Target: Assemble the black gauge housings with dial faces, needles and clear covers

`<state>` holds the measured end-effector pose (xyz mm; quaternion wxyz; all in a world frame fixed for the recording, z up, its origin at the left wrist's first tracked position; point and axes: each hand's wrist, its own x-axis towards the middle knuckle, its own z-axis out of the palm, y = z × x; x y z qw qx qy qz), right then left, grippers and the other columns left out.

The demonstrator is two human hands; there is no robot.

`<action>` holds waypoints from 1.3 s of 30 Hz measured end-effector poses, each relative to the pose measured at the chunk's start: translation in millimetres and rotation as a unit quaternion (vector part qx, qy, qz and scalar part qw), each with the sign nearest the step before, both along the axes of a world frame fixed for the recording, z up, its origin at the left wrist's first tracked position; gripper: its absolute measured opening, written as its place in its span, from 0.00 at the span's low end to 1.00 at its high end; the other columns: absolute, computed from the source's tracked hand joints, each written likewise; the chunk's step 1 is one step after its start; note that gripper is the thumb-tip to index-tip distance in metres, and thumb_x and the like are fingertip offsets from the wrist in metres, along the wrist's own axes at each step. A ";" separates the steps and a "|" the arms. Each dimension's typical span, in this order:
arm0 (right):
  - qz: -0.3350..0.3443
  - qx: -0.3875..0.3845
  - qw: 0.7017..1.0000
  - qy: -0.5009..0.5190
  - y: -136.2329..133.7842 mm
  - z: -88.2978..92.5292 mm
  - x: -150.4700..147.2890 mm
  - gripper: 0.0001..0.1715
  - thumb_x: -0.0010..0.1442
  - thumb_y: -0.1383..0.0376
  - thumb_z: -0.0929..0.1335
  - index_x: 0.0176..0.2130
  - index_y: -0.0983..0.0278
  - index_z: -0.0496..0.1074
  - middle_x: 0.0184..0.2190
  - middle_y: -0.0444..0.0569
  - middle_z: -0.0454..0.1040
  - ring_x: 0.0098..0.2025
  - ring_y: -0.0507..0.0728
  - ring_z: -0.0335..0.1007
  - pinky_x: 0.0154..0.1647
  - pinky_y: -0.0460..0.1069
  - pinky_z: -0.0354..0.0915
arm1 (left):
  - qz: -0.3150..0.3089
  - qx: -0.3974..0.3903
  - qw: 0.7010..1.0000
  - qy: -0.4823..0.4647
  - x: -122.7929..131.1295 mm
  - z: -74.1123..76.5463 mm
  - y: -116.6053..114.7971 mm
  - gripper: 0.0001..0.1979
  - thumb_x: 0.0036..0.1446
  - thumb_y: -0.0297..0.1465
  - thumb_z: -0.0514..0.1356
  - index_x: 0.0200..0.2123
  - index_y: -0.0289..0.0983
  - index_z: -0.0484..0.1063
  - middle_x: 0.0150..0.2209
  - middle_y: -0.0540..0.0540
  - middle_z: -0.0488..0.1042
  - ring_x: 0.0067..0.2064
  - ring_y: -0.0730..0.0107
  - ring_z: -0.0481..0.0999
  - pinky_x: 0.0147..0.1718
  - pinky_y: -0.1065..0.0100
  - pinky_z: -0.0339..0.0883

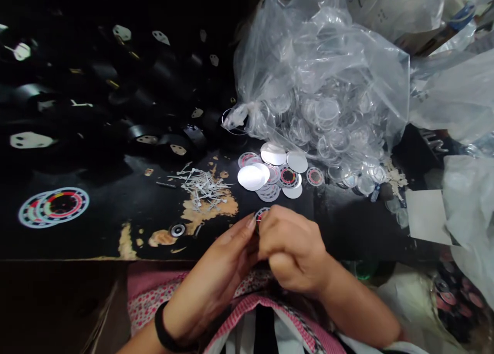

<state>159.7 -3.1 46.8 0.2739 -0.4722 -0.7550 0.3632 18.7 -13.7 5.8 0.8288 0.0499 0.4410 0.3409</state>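
Observation:
My left hand (pixel 219 271) and my right hand (pixel 291 251) meet at the near edge of the black table (pixel 108 230). Between their fingertips sits a small round dial disc (pixel 261 214) with red and white markings, mostly hidden by the fingers. Both hands are closed around it. A black band circles my left wrist. Just beyond the hands lies a heap of similar printed and silver discs (pixel 272 174). To its left is a small pile of thin metal pointer hands (pixel 203 187).
A clear plastic bag (pixel 320 91) full of transparent round lenses stands at the back right. Black round housings (pixel 170 148) lie across the dark back left. Two larger coloured dials (pixel 54 206) lie at far left. White paper (pixel 426 216) and more bags are at the right.

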 end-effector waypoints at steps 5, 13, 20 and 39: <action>-0.020 0.028 0.983 0.178 4.8 7.1 2.0 0.11 0.60 0.70 0.59 0.28 0.60 0.63 0.25 0.44 0.66 0.29 0.52 0.66 0.32 0.49 0.67 | 0.005 0.008 1.000 -0.002 0.2 -5.4 -1.2 0.08 0.54 0.35 0.69 0.35 0.37 0.80 0.34 0.46 0.82 0.38 0.64 0.82 0.37 0.68 0.76; -0.414 0.121 0.859 0.276 -6.2 -20.8 122.6 0.09 0.53 0.73 0.61 0.28 0.62 0.67 0.19 0.40 0.62 0.21 0.50 0.58 0.30 0.49 0.62 | 0.016 -0.015 1.000 0.004 -3.5 0.1 -1.2 0.10 0.60 0.35 0.64 0.41 0.35 0.80 0.47 0.39 0.82 0.49 0.58 0.81 0.52 0.56 0.74; -0.391 0.224 0.886 -0.109 -21.0 -8.0 124.5 0.09 0.62 0.69 0.63 0.37 0.62 0.74 0.37 0.49 0.75 0.45 0.59 0.69 0.50 0.57 0.63 | 0.052 0.068 0.990 0.113 4.8 8.6 4.8 0.16 0.56 0.41 0.67 0.43 0.38 0.80 0.52 0.42 0.80 0.52 0.57 0.79 0.48 0.64 0.77; -0.081 0.030 0.984 -0.159 12.8 10.2 5.9 0.05 0.61 0.70 0.65 0.33 0.65 0.71 0.29 0.45 0.74 0.32 0.53 0.67 0.36 0.48 0.59 | 0.025 0.166 0.957 0.237 4.1 10.3 3.1 0.14 0.56 0.42 0.65 0.44 0.47 0.82 0.55 0.47 0.78 0.66 0.52 0.64 0.64 0.57 0.60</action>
